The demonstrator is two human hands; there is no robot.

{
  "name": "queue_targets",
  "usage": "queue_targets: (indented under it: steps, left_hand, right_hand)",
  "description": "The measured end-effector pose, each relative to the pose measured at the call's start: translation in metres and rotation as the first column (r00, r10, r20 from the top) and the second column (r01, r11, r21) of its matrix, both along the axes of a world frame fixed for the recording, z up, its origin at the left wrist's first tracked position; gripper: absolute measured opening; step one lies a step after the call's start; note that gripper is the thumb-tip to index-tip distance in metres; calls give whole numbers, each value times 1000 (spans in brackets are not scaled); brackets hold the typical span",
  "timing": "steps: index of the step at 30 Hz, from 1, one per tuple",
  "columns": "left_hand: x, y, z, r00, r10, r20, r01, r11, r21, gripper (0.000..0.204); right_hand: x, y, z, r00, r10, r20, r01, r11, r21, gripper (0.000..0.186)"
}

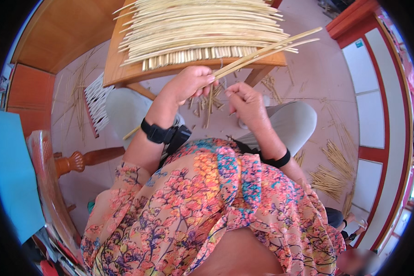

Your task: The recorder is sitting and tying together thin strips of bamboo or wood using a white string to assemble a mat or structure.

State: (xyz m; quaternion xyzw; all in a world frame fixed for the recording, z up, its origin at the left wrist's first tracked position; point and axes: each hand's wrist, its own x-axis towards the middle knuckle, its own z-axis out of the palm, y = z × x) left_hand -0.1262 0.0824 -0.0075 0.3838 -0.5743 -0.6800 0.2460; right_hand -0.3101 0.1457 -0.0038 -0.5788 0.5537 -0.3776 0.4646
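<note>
My left hand (192,85) is closed around a few long, pale straw-like stalks (262,53). They slant up to the right past the table's near edge, and a stalk end shows on the other side of my left forearm. Just right of it, my right hand (248,103) is closed with thumb and fingertips together; whatever it pinches is too small to make out. A thin pale thread (224,76) hangs between the hands near the table edge. Beyond them, a mat of stalks laid side by side (202,27) covers most of the wooden table (117,69).
Cut stalk pieces (207,106) litter the tiled floor under the table. Bundles of stalks (331,172) lie on the floor at right, beside a white-and-red cabinet (372,101). At left are a white slatted piece (95,99), a turned wooden post (89,158) and a blue panel (14,175).
</note>
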Motion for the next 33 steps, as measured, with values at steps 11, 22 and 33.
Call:
queue_targets:
  steps: [11,22,33]
  left_hand:
    - [6,8,1,998,53,24,-53,999,3,21]
    - [4,4,-1,1000,29,-3,-29,999,-20,26]
    - [5,8,4,998,58,6,-58,998,35,24]
  right_hand:
    - [7,4,7,999,15,29,-17,997,81,9]
    - [5,1,6,999,21,47,-24,998,57,8]
    - [5,2,4,1000,6,11,-6,999,43,11]
